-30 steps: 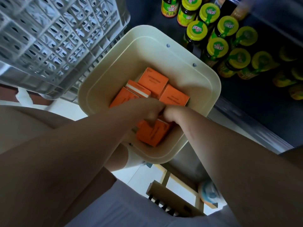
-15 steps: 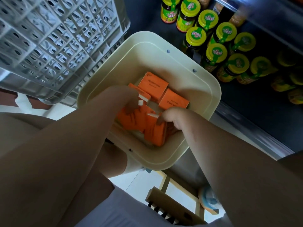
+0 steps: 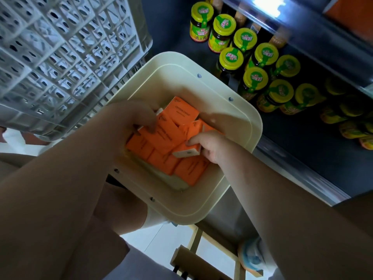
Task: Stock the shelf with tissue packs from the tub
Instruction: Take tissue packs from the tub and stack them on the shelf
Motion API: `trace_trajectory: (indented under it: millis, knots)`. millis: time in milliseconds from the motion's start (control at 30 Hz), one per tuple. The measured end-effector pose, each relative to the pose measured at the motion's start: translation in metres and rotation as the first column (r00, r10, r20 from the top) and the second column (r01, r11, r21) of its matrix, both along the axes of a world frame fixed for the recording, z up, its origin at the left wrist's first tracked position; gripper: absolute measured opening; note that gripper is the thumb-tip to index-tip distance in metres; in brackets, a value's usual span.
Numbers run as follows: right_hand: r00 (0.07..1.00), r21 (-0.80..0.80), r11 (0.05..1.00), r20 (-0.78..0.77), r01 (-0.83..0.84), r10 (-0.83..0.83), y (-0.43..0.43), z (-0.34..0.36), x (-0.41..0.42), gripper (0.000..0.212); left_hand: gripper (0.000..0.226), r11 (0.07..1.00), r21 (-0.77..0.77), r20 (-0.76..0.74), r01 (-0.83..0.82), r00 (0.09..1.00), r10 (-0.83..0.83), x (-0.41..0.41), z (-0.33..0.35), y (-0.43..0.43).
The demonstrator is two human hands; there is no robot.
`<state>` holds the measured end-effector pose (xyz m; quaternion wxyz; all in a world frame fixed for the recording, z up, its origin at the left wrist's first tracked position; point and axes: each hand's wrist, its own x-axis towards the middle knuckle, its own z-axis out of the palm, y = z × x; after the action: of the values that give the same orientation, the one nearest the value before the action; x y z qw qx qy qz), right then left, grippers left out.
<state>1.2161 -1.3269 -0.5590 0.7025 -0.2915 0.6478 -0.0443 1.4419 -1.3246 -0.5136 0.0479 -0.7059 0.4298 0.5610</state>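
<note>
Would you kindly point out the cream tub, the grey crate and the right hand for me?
cream tub (image 3: 256, 126), head view, its right rim.
grey crate (image 3: 70, 57), head view, lattice wall.
right hand (image 3: 212, 146), head view, back of the hand.

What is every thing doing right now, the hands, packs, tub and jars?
left hand, gripping tissue packs in the tub
right hand, holding tilted pack, white end showing
tub, open-topped, packs jumbled inside
jars, upright, lids on

left hand (image 3: 137, 118), right hand (image 3: 212, 147) around tissue packs (image 3: 161, 145)

Tissue packs (image 3: 161, 142) in tub (image 3: 238, 158)
</note>
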Motion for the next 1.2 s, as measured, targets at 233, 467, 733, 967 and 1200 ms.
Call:
trace_trajectory:
  millis: [233, 467, 733, 967, 1200]
  knots:
    - [0.943, -0.268, 0.905, -0.042, -0.330, 0.331, -0.026, 0.056, -0.020, 0.049, 0.040, 0.986, -0.057, -0.216, -0.158, 0.966, 0.143, -0.003, 0.031, 0.002]
    - [0.924, -0.583, 0.717, -0.271, -0.381, 0.270, -0.057, 0.133, -0.048, 0.039, 0.055, 0.926, -0.063, -0.648, -0.372, 0.721, 0.245, -0.019, 0.071, 0.014]
    - [0.944, -0.812, 0.485, -0.246, -0.325, 0.220, -0.048, 0.214, -0.094, 0.030, 0.074, 0.861, -0.296, -0.675, -0.414, 0.728, 0.119, -0.048, 0.136, 0.021]
    - [0.982, -0.875, 0.482, 0.133, 0.051, 0.137, -0.028, 0.284, -0.131, 0.036, 0.061, 0.793, -0.418, -0.740, -0.444, 0.673, -0.014, -0.086, 0.208, 0.025]
    - [0.937, -0.860, 0.403, 0.349, 0.313, 0.018, -0.025, 0.339, -0.182, 0.035, 0.055, 0.704, -0.542, -0.727, -0.458, 0.676, -0.120, -0.154, 0.274, 0.010]
